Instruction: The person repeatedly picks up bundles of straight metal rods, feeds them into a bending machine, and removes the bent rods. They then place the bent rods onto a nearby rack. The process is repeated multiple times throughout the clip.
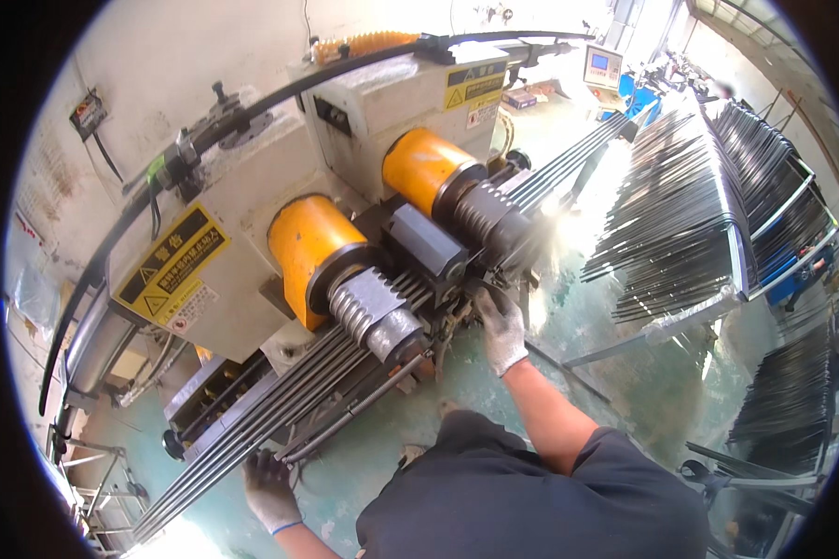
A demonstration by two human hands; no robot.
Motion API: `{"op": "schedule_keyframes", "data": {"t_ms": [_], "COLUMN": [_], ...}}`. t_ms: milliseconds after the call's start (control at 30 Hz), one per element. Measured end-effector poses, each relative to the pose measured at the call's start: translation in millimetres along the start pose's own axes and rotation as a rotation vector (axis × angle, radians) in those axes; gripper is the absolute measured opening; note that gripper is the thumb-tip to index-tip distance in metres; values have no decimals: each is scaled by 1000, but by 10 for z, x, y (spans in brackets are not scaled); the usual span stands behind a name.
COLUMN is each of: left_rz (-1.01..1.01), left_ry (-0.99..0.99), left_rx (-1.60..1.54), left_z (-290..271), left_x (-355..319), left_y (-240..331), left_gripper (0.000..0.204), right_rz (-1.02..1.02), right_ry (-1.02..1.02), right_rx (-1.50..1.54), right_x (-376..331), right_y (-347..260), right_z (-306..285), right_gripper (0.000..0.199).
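Note:
My left hand (270,494), in a pale glove with dark, soiled fingertips, is at the lower left. Its fingers are slightly apart beside a bundle of long, thin metal rods (242,438); whether they touch the rods I cannot tell. My right hand (500,328), also gloved, reaches to the machine's near side, below a dark rectangular block (424,240). Its fingers curl at a dark machine part, and what they grip is hidden. The rods run diagonally through the machine, beneath two ridged metal rollers (371,307) (485,216) with orange housings (312,244) (429,170).
Racks (741,233) hung with many thin dark rods stand to the right. A control box with a small screen (602,67) is at the far end. A black hose (280,104) arcs over the machine. Yellow-and-black warning labels (175,264) mark its body. The floor (625,373) is green.

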State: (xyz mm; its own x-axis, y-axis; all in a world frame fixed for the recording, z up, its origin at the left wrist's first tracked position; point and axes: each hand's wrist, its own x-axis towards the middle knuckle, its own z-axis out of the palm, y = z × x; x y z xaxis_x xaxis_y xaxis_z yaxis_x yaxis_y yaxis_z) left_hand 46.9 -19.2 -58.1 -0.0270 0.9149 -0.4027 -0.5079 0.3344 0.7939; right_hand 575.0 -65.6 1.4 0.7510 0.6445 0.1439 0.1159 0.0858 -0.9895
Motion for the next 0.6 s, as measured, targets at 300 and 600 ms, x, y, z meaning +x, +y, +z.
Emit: {"op": "schedule_keyframes", "data": {"t_ms": [300,600], "left_rz": [252,502], "left_ry": [133,-28], "left_rx": [-344,-202], "left_z": [-344,325], "left_x": [-111,-220], "left_y": [634,1327], "left_gripper": [65,60], "right_rz": [379,442], "right_ry": [59,-17], "right_rx": [634,661], "right_x": [533,582], "right_y": [3,1], "right_z": [530,567], "right_gripper": [52,57]}}
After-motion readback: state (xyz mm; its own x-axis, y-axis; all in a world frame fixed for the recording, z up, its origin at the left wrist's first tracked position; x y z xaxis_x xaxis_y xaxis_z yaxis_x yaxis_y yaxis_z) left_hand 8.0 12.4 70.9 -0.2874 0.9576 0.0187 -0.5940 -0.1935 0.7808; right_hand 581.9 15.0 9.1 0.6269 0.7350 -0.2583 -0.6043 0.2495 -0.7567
